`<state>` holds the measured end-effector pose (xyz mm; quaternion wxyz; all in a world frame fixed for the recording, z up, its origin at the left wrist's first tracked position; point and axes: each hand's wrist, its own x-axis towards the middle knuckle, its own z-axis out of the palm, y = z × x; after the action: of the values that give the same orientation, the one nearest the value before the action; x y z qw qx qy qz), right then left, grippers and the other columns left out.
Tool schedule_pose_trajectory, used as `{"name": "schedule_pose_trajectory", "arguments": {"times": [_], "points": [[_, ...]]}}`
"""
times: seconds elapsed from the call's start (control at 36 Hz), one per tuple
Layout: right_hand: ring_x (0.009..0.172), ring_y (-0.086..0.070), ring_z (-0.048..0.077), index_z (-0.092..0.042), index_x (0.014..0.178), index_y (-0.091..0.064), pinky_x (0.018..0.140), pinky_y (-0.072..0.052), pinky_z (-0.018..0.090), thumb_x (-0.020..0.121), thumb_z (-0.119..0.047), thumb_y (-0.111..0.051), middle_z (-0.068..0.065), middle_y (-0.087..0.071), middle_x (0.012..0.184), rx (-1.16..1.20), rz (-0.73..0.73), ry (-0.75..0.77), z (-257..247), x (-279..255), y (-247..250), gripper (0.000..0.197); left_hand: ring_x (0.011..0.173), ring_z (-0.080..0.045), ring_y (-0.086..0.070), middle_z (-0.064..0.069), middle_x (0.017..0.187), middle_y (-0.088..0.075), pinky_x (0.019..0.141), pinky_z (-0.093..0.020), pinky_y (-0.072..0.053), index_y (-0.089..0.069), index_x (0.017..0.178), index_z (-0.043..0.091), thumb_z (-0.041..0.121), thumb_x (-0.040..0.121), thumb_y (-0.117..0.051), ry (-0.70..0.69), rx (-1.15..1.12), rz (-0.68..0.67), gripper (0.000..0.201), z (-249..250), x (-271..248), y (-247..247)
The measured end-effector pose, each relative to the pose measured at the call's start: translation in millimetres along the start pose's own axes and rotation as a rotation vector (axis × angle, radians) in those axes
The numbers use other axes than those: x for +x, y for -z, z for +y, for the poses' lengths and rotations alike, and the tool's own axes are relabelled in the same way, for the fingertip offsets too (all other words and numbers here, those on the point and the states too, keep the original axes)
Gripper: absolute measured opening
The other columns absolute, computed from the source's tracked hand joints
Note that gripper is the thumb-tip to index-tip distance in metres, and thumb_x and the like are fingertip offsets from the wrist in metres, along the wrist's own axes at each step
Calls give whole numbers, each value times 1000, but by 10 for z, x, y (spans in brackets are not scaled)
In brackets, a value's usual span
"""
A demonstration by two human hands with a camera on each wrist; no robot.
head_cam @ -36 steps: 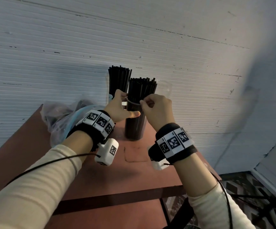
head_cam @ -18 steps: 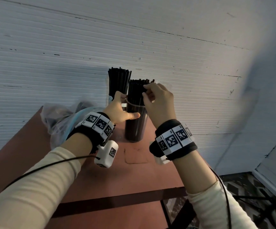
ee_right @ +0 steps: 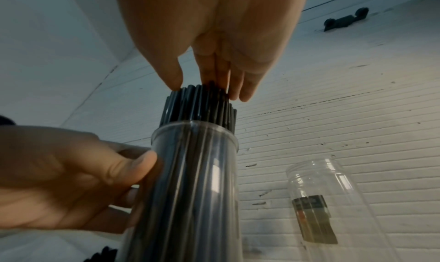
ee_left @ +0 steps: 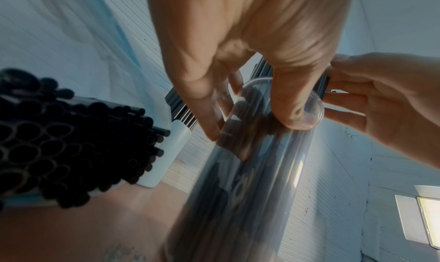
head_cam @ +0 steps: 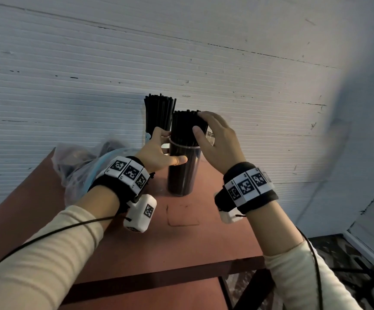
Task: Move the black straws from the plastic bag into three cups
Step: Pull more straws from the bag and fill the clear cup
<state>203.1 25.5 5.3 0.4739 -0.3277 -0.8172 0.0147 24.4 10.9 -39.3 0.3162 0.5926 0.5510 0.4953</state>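
Gripping clear cup (head_cam: 182, 171), left hand (head_cam: 159, 151); right hand (head_cam: 217, 142) fingers flat atop straws (head_cam: 184, 128).

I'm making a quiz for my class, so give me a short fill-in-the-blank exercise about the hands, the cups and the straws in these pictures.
1. The left hand grips the clear cup just below its ____.
2. The right hand rests its fingers on the ____ ends of the black straws in that cup.
3. The third cup on the right holds ____ straws.
4. More straws lie in the plastic bag on the ____ side of the table.

Missing words: rim; top; no; left
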Motion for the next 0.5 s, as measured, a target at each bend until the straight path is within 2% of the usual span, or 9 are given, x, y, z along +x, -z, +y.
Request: {"name": "schedule_pose_trajectory", "arguments": {"times": [0.08,0.17,0.22,0.28,0.33,0.36,0.42,0.47,0.5], "points": [[133,-40,12,-9,141,-44,101,-21,3,95,-36,-57,3,-44,146,1,-34,-12,26,-14,19,55,114,-16,-61,3,127,-58,93,-31,-50,-36,119,20,12,76,-81,-14,-12,-10,62,-2,-1,2],[146,-15,9,-13,153,-17,111,-15,14,85,-49,-65,1,-15,160,57,-113,-109,70,-47,70,90,116,-19,-61,-1,128,-58,100,-39,-50,-36,117,18,9,76,-80,-51,-29,-25,61,-21,-1,1],[147,-10,11,-16,154,-8,114,-15,22,76,-56,-70,1,-10,161,98,-188,-226,123,-57,67,107,119,-18,-57,-3,132,-53,102,-35,-48,-35,118,16,8,75,-81,-79,-49,-32,63,-26,-9,-7],[145,-19,13,-19,153,-10,116,-19,29,67,-66,-72,1,-19,159,153,-277,-334,173,-53,20,116,120,-10,-51,-1,134,-46,98,-22,-46,-35,122,13,10,73,-83,-100,-51,-18,68,-29,-10,-16],[136,-39,15,-21,148,-24,113,-35,39,57,-75,-69,-2,-39,149,185,-355,-389,212,-48,-54,116,120,-7,-48,1,136,-43,91,-14,-44,-35,128,9,8,75,-82,-102,-42,-10,71,-17,-6,-26],[128,-47,13,-21,144,-31,107,-42,41,55,-76,-68,-4,-47,141,187,-384,-403,216,-54,-85,112,121,-9,-49,1,136,-43,92,-15,-44,-34,132,8,6,75,-80,-95,-42,-14,73,-11,-4,-24],[116,-55,10,-21,136,-39,98,-50,41,55,-75,-68,-8,-55,127,205,-402,-423,252,-65,-149,102,125,-16,-50,-1,138,-45,101,-26,-44,-33,136,7,-3,75,-78,-62,-50,-40,76,-7,15,-3],[111,-57,11,-21,133,-40,90,-54,44,58,-69,-72,-9,-56,122,239,-382,-438,277,-68,-182,95,131,-20,-47,-2,138,-48,110,-37,-40,-39,134,12,-8,76,-72,-34,-51,-42,70,-1,44,44],[110,-57,13,-20,132,-40,89,-55,44,61,-64,-75,-8,-55,122,246,-363,-443,287,-66,-191,91,133,-20,-45,0,137,-49,112,-39,-38,-44,131,17,-8,78,-70,-27,-47,-13,64,-1,72,70]]}}
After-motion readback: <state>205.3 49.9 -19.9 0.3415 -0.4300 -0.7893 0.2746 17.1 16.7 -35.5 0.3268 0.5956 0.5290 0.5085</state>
